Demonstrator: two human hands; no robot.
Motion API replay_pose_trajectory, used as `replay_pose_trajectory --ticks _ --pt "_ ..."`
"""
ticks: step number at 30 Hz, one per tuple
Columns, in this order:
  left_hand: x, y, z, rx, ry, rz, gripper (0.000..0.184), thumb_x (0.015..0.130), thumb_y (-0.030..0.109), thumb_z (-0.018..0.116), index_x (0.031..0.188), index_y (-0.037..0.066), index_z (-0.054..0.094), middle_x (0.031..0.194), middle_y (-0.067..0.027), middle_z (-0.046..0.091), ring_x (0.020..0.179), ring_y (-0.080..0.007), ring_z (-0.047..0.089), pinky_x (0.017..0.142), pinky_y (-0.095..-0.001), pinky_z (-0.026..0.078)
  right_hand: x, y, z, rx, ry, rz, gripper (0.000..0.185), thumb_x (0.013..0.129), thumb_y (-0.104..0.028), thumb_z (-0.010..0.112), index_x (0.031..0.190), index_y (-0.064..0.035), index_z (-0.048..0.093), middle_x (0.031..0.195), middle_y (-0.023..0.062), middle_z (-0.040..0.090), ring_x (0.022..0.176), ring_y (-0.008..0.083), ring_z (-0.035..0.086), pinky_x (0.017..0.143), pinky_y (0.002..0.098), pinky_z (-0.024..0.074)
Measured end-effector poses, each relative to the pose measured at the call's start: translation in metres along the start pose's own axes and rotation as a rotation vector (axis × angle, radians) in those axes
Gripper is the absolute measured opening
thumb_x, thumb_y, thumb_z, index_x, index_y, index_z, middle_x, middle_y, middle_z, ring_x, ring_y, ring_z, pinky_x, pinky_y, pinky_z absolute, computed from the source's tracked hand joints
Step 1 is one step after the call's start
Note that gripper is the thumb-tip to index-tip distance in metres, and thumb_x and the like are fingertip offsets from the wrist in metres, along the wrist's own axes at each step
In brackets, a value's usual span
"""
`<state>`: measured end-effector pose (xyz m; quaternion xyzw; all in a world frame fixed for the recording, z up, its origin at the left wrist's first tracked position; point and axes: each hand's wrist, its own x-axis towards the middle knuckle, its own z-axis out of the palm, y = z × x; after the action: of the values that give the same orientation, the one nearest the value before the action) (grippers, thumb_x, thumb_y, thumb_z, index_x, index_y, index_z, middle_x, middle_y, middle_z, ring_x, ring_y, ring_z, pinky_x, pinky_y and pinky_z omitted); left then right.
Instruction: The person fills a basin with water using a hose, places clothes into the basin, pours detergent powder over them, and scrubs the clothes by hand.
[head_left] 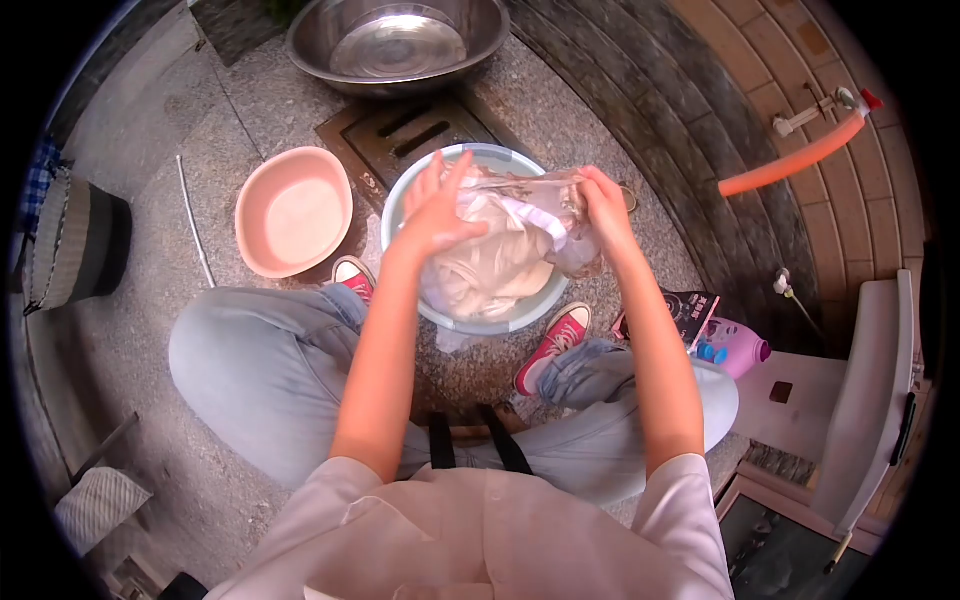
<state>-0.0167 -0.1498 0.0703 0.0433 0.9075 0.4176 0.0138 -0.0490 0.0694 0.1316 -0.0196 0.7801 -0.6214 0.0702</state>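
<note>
A pale blue basin [472,326] stands on the ground between my feet, filled with cream and white clothes [490,270]. My left hand [437,214] is over its left side, fingers spread and thumb stretched across the laundry. At the right rim my right hand [603,208] pinches the edge of a thin, see-through cloth with a brownish pattern [570,205]. That cloth stretches over the other clothes toward my left hand and hangs partly past the rim. Whether my left fingers touch it is unclear.
A pink basin [296,215] sits left of the blue one, with a large steel basin [400,50] at the far side. A drain cover [405,130] lies between. Rightward are a purple bottle [738,348], a white stool-like seat [800,400] and an orange hose [795,160].
</note>
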Motion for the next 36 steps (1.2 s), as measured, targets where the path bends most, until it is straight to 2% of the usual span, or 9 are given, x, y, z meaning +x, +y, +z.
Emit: replay_pose_trajectory --ticks 4,7,10,19,21,24,28,32,36 --pt "0.000 0.017 0.025 0.125 -0.147 0.070 0.080 0.059 0.035 0.069 0.130 0.020 0.035 0.142 -0.0136 0.013 0.130 -0.0351 0.012 0.105 -0.0402 0.007 -0.006 -0.026 0.012 -0.117 -0.264 -0.004 0.012 0.081 -0.013 0.052 0.084 -0.0024 0.056 0.070 -0.0046 0.051 0.064 0.0033 0.044 0.057 0.0190 0.0364" --pt "0.004 0.005 0.029 -0.146 -0.172 0.051 0.058 0.063 0.025 0.067 0.114 0.007 0.049 0.123 -0.0148 0.045 0.117 -0.0247 0.040 0.099 -0.0351 0.026 -0.004 -0.021 0.006 -0.137 -0.424 0.062 0.022 0.074 -0.019 0.063 0.086 -0.0030 0.055 0.075 -0.0012 0.054 0.070 0.0060 0.048 0.061 0.0211 0.0391" --pt "0.011 -0.015 0.025 -0.640 -0.060 0.078 0.015 0.067 0.004 0.060 0.072 0.004 0.046 0.068 0.0025 0.048 0.067 -0.0048 0.042 0.061 -0.0202 0.037 -0.008 -0.015 -0.007 -0.448 -0.470 0.063 0.042 0.063 -0.019 0.072 0.098 -0.0047 0.054 0.095 0.0117 0.059 0.083 0.0151 0.053 0.073 0.0268 0.0418" --pt "0.006 -0.006 -0.013 -0.930 -0.267 -0.109 0.029 0.069 0.010 0.069 0.084 0.008 0.044 0.086 -0.0023 0.055 0.082 -0.0089 0.050 0.071 -0.0228 0.041 0.006 0.021 -0.026 -0.103 -0.316 0.329 0.022 0.073 -0.011 0.047 0.091 -0.0033 0.058 0.073 0.0016 0.058 0.069 0.0109 0.051 0.065 0.0218 0.0412" --pt "0.007 -0.007 -0.005 -0.800 -0.335 -0.133 0.040 0.078 0.028 0.064 0.106 0.007 0.044 0.104 -0.0077 0.055 0.095 -0.0139 0.051 0.083 -0.0267 0.040 0.008 0.021 -0.010 0.320 -0.078 0.275 0.025 0.074 -0.009 0.045 0.096 -0.0030 0.055 0.079 0.0029 0.057 0.069 0.0110 0.051 0.066 0.0228 0.0417" --pt "0.001 0.007 0.017 -1.495 -0.370 -0.292 0.072 0.083 0.056 0.040 0.132 0.005 0.026 0.126 -0.0105 0.041 0.113 -0.0198 0.041 0.096 -0.0301 0.031 -0.003 0.025 0.029 0.116 -0.130 0.006 0.016 0.077 -0.013 0.045 0.086 -0.0035 0.055 0.074 0.0005 0.053 0.066 0.0105 0.050 0.058 0.0230 0.0418" --pt "0.001 0.005 0.056 -1.570 0.080 -0.700 0.054 0.086 0.043 0.043 0.124 0.005 0.038 0.115 -0.0107 0.050 0.100 -0.0201 0.051 0.087 -0.0325 0.040 -0.048 0.017 0.101 -0.655 -0.182 -0.368 0.035 0.075 -0.034 0.057 0.065 -0.0003 0.059 0.064 0.0160 0.058 0.058 0.0244 0.058 0.059 0.0337 0.0442" --pt "-0.014 -0.007 0.107 -1.512 0.093 -0.802 0.034 0.086 0.026 0.042 0.101 -0.003 0.051 0.091 -0.0109 0.057 0.074 -0.0180 0.056 0.063 -0.0316 0.047 -0.014 0.057 0.106 -0.445 0.162 0.134 0.045 0.084 -0.027 0.042 0.054 0.0025 0.058 0.051 0.0241 0.052 0.050 0.0387 0.055 0.051 0.0437 0.0431" --pt "-0.017 -0.007 0.108 -1.269 0.044 -0.683 0.029 0.085 0.026 0.043 0.092 -0.001 0.053 0.082 -0.0093 0.056 0.069 -0.0193 0.056 0.058 -0.0341 0.045 -0.012 0.071 0.101 -0.434 0.228 0.099 0.041 0.083 -0.028 0.043 0.061 0.0025 0.061 0.057 0.0261 0.053 0.055 0.0418 0.055 0.056 0.0459 0.0440"
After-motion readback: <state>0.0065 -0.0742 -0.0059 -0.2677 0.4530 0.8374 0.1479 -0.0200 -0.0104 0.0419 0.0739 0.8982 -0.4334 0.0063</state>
